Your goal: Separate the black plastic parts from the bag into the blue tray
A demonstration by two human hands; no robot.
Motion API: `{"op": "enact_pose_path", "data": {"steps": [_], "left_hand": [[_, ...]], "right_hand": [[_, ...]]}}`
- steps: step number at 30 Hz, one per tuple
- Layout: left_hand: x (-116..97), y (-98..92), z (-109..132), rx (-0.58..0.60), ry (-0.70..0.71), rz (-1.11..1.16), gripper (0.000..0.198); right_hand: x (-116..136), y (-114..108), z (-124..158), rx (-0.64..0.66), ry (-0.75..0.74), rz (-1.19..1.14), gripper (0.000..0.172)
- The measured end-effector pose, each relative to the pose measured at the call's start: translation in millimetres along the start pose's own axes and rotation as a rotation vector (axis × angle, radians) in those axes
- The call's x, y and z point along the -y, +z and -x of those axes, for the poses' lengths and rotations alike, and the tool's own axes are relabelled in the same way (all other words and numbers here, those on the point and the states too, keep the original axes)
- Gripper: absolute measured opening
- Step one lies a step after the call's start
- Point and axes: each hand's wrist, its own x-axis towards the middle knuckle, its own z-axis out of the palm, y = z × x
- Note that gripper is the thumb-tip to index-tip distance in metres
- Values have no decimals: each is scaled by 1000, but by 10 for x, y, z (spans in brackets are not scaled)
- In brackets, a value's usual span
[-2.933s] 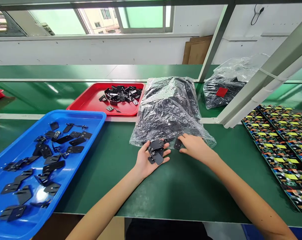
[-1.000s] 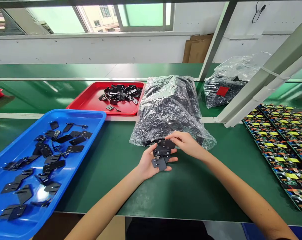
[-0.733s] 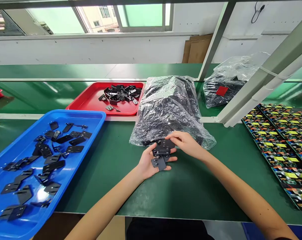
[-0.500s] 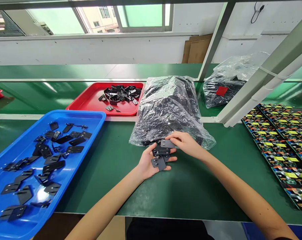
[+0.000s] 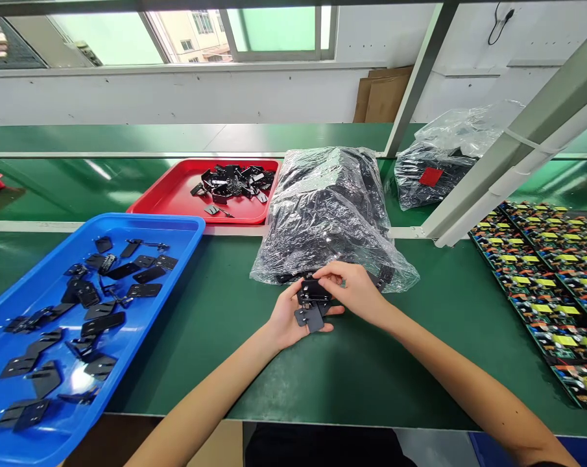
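Observation:
My left hand (image 5: 287, 314) is palm up, its thumb and fingers around a small bunch of black flat parts (image 5: 314, 292). One dark grey plate (image 5: 311, 318) with small holes or pins sticks out at the bottom of that bunch. My right hand (image 5: 354, 290) is closed in a pinch at the upper right of the bunch, on a black plate mostly covered by the fingers. Just beyond both hands lies a clear plastic bag (image 5: 329, 214) full of black parts, its open edge near my fingertips.
On the left a blue tray (image 5: 196, 227) holds loose black parts. Behind it a red tray (image 5: 164, 191) carries a heap of smaller black pieces. Circuit boards (image 5: 541, 285) fill the right side. A slanted metal post (image 5: 512, 149) stands before another plastic bag (image 5: 432, 168).
My right hand has moved slightly left and down, with its fingers curled more. The dark grey plate it pinched now hardly shows. My left hand stays where it was.

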Motion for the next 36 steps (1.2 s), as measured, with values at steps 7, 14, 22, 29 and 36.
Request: {"op": "enact_pose_path", "data": {"steps": [7,14,22,29,36], "left_hand": [[-18,16,12,-73,22,19,42],[-23,-15,10,-30,51,23,37],[-51,-9,36,89,58,10,48],[-53,21,67,192,66,74,53],[-58,31,62,230,32,91,55]], "right_hand": [[15,36,48,65,-286,177,26],[70,-39,44,119,-312,141,24],[-2,-391,-32,241,71,580,21],[-171,-402,-69,359,420,979,21],[-179,-430,-53,377,422,958,19]]}}
